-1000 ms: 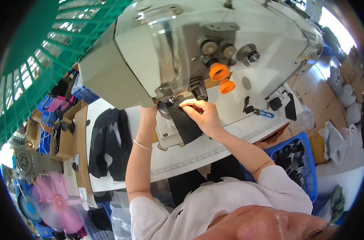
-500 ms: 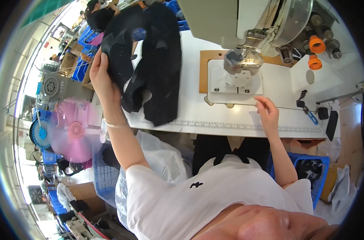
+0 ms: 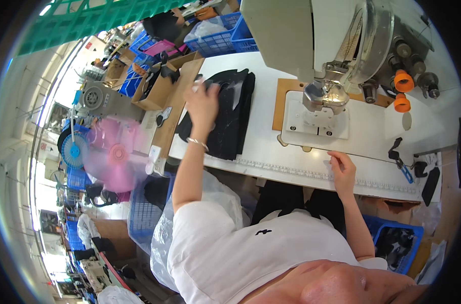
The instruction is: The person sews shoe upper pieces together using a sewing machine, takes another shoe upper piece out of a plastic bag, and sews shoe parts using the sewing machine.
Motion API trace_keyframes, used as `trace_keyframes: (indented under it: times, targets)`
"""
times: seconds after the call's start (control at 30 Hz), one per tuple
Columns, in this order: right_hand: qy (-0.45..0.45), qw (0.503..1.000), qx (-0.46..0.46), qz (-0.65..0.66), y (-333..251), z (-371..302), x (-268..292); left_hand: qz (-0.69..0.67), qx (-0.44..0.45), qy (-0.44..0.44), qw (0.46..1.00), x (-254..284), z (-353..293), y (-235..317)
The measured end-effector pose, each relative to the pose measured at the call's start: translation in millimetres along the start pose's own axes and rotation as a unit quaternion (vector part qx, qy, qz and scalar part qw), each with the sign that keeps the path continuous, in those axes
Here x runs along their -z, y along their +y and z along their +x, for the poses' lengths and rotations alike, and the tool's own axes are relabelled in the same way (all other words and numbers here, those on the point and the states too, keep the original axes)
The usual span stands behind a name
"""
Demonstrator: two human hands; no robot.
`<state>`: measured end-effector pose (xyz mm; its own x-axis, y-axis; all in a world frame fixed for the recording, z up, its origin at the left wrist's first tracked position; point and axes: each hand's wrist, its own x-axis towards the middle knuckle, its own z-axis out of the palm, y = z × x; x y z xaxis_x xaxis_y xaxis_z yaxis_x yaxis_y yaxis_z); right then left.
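Note:
A stack of black fabric pieces (image 3: 229, 119) lies on the left part of the white sewing table, with cut-out shapes and a pale glossy strip on top. My left hand (image 3: 202, 106), slightly blurred, is over the left edge of this stack; its fingers are spread and nothing shows in its grasp. At the table's front edge, by the printed ruler strip (image 3: 291, 171), my right hand (image 3: 344, 175) rests with curled fingers; whatever it may hold is hidden. The sewing machine head (image 3: 325, 96) stands beyond it, over a pale plate (image 3: 296, 129).
Orange-capped thread holders (image 3: 402, 81) project at the right. A small blue-handled tool (image 3: 407, 174) lies at the right of the table. A pink fan (image 3: 118, 154) blurs at the left, near a cardboard box (image 3: 157, 93). Blue crates (image 3: 215, 43) stand behind the table.
The black fabric, held up by my left hand before, now lies flat on the table. My left hand has let go of it. The whole view has shifted; my right hand stays near the table edge.

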<state>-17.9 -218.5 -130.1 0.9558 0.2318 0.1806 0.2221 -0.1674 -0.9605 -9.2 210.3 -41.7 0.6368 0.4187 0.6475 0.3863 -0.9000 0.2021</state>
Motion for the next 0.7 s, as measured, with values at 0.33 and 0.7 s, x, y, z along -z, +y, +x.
trace_keyframes:
  times: [0.33,0.7]
  targets:
    - [-0.135,0.978,0.1,-0.123,0,5,-2,0.051,-0.073,-0.126,0.988,68,-71,40]
    - [-0.158,0.925,0.265,-0.22,2,-2,0,-0.095,0.238,-0.454,0.853,325,-299,-3]
